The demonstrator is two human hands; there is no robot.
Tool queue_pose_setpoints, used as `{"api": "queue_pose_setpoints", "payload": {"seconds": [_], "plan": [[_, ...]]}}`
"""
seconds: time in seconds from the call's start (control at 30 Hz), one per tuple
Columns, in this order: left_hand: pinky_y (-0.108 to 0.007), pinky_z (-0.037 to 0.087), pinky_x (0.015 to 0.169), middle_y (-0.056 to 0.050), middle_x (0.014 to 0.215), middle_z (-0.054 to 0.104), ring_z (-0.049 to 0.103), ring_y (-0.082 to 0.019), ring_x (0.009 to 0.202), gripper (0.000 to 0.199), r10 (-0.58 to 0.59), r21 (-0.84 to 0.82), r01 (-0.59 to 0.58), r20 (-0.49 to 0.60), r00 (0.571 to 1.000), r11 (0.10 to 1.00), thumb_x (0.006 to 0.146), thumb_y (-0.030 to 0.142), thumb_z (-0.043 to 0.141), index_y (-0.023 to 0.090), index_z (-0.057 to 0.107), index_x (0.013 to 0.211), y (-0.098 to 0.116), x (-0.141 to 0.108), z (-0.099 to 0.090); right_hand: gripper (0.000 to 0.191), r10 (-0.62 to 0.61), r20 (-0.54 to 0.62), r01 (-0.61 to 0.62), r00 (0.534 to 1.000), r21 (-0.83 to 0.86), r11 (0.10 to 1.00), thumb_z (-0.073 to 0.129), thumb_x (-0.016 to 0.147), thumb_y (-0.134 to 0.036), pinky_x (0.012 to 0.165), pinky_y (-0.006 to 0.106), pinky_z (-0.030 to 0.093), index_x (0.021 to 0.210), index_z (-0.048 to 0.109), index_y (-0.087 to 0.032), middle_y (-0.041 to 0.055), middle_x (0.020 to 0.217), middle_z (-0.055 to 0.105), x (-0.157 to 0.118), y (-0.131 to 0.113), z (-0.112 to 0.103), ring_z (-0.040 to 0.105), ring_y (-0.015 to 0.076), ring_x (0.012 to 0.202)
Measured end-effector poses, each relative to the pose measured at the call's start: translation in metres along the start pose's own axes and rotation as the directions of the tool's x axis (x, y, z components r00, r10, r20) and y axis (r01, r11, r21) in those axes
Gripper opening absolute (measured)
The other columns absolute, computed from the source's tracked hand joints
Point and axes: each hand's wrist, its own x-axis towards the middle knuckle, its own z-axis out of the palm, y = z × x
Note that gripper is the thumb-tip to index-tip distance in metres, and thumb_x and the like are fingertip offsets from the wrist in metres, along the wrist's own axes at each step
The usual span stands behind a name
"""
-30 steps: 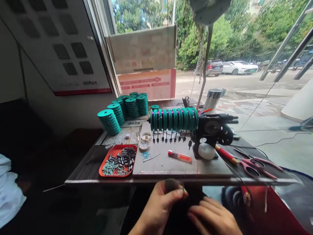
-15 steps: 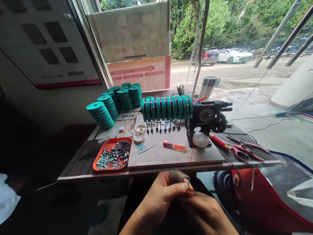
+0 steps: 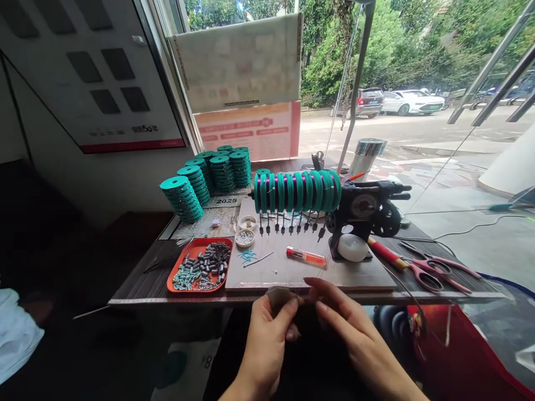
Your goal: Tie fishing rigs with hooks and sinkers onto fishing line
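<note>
My left hand (image 3: pixel 270 334) is closed in a pinch just off the table's front edge, thumb pressed against a finger that wears a grey-brown cover (image 3: pixel 278 295). What it pinches is too small to make out. Close on its right, my right hand (image 3: pixel 355 328) has its fingers stretched out and apart, tips turned towards the left hand, with nothing visible in them. Beyond the hands, a row of teal spools (image 3: pixel 297 190) sits on a black winding machine (image 3: pixel 361 209), with small dark weights hanging below. An orange-capped clear tube (image 3: pixel 306 257) lies on the board (image 3: pixel 259 278).
An orange tray (image 3: pixel 170 285) of dark weights and small metal parts sits left. Near it are small white dishes (image 3: pixel 244 238) and bright blue pieces (image 3: pixel 247 256). Stacked teal spools (image 3: pixel 181 199) stand behind. Pink-handled scissors (image 3: pixel 426 277) and a white round object (image 3: pixel 352 247) lie right.
My right hand has drawn away from the left and its fingers have opened. The left hand has shifted slightly left, still pinching. The view has shifted a little. One hanging weight at the right now tilts.
</note>
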Motion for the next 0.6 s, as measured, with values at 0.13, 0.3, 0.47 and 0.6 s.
{"api": "queue_pose_setpoints", "payload": {"seconds": [0.13, 0.3, 0.47, 0.6], "plan": [[-0.018, 0.029, 0.043, 0.001, 0.067, 0.058, 0.037, -0.006, 0.05, 0.014, 0.092, 0.18, -0.089, -0.009, 0.996, 0.98, 0.073, 0.026, 0.065, 0.013, 0.062, 0.077, -0.001, 0.005, 0.001, 0.038, -0.146, -0.014, 0.139, 0.989, -0.235, 0.962, 0.052, 0.08, -0.042, 0.092, 0.036, 0.041, 0.11, 0.062, -0.022, 0.0075, 0.105, 0.062, 0.008, -0.01, 0.006, 0.055, 0.0236, 0.102], [-0.02, 0.028, 0.045, 0.002, 0.06, 0.053, 0.038, -0.007, 0.051, 0.01, 0.026, 0.326, -0.056, 0.096, 0.995, 0.944, 0.072, 0.022, 0.062, 0.012, 0.061, 0.071, 0.004, 0.009, 0.0, 0.036, -0.194, 0.04, 0.195, 0.98, -0.362, 0.911, 0.044, 0.085, -0.036, 0.091, 0.036, 0.042, 0.111, 0.061, -0.019, 0.0095, 0.107, 0.059, 0.009, -0.014, 0.002, 0.055, 0.0232, 0.103], [-0.02, 0.027, 0.045, 0.002, 0.059, 0.055, 0.041, -0.008, 0.051, 0.01, -0.126, 0.321, 0.092, 0.086, 0.988, 0.943, 0.063, 0.021, 0.065, 0.014, 0.059, 0.066, 0.013, 0.014, 0.001, 0.03, -0.252, 0.06, 0.259, 0.966, -0.302, 0.918, 0.045, 0.087, -0.031, 0.091, 0.031, 0.04, 0.112, 0.062, -0.024, 0.0075, 0.114, 0.054, 0.01, -0.006, -0.004, 0.051, 0.0212, 0.107], [-0.02, 0.025, 0.044, 0.0, 0.062, 0.057, 0.043, -0.008, 0.053, 0.009, -0.21, 0.276, 0.155, 0.181, 0.961, 0.948, 0.06, 0.021, 0.065, 0.014, 0.061, 0.062, 0.019, 0.014, 0.002, 0.032, -0.197, 0.06, 0.194, 0.979, 0.049, 0.98, 0.051, 0.085, -0.026, 0.075, 0.024, 0.044, 0.116, 0.059, -0.029, 0.0025, 0.096, 0.057, 0.011, 0.009, -0.007, 0.056, 0.0153, 0.088]]}}
